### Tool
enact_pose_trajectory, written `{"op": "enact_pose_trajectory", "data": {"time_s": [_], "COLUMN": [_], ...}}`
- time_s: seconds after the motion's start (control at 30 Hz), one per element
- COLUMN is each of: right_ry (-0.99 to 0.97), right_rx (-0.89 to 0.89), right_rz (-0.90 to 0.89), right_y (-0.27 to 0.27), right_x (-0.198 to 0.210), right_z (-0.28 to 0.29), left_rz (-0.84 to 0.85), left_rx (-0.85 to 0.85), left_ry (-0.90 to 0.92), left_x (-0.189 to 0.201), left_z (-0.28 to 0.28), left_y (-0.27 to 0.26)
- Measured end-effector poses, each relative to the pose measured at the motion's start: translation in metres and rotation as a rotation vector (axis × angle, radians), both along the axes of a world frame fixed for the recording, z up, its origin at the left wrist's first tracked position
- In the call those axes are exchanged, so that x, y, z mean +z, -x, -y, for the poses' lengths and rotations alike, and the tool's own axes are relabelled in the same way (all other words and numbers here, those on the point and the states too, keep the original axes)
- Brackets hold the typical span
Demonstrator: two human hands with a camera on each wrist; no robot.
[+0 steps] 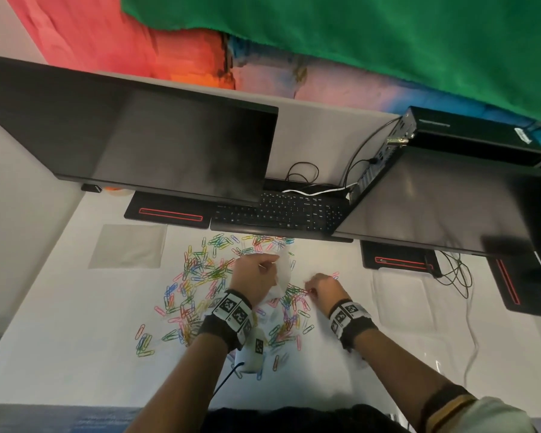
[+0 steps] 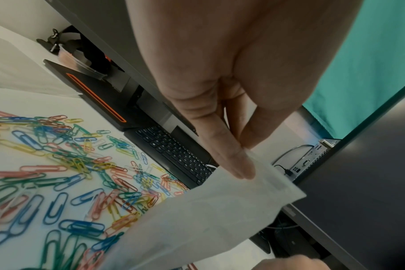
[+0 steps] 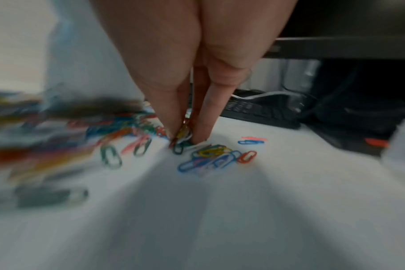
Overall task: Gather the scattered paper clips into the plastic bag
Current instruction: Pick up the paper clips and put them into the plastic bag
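While the left hand (image 2: 220, 102) pinches the plastic bag (image 2: 210, 219) by its top edge above the table (image 1: 75, 339), the right hand (image 3: 185, 76) reaches down. Its grip is pressed together on a few paper clips (image 3: 182, 136) from the scatter lying on the table.

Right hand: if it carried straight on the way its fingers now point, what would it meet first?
The right hand points down; its fingertips already pinch a few paper clips at the white table. Straight on, it would likely meet the tabletop almost at once.
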State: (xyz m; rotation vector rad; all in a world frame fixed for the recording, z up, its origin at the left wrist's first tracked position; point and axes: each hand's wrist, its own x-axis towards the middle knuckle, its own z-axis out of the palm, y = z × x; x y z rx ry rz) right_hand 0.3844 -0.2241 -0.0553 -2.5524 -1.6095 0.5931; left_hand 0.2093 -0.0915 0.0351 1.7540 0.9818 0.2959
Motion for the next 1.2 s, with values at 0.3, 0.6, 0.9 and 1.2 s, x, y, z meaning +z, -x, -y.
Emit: {"op": "enact_pose_trajectory", "data": {"time_s": [0.3,0.6,0.9,1.2], "right_ry": [-0.435,-0.439,-0.301,-0.184], "right_rx": [-0.908,-0.774,-0.575,-0.162], "right_rz": [-1.122,-1.338,-0.653,-0.281], "right_y": [-0.011,0.03,0.043,0.043], "right_x": [0.064,0.099,0.097,0.103], "right_z": [-0.004,-0.023,-0.034,-0.043], "left_rz": [0.003,0.012,0.019,0.028], "left_rx": [-0.013,-0.064,-0.039,-0.047], "left_ry": [0.007,-0.019,-0.022,-0.022], "left_x": [0.001,0.0,-0.003,-0.003], "left_z": [0.002,0.006,0.006,0.004], "left_y": [0.0,-0.012,-0.016,-0.021]}}
